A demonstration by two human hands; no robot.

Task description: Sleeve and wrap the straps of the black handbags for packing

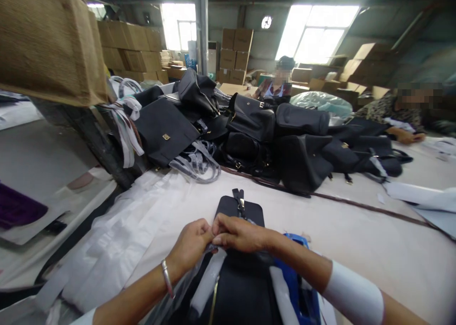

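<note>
A black backpack [245, 287] lies on the white-covered table in front of me, its straps sleeved in white wrapping. Over its upper left part, my left hand [192, 242] and my right hand [237, 232] meet with fingers pinched together. Clear plastic film [210, 247] shows at the fingertips of both hands and trails down to the left. Beyond my fingers, a black strap end with a gold clasp [241, 203] rests on the bag's flat black top panel [223, 205]. The exact grip of the fingertips is partly hidden.
A blue plastic item [297, 277] sits beside the backpack, under my right forearm. Black bags [252, 118] are heaped across the table. White packing sheets [117, 230] lie at left, near a dark post [85, 130]. Two people [280, 85] sit across the table.
</note>
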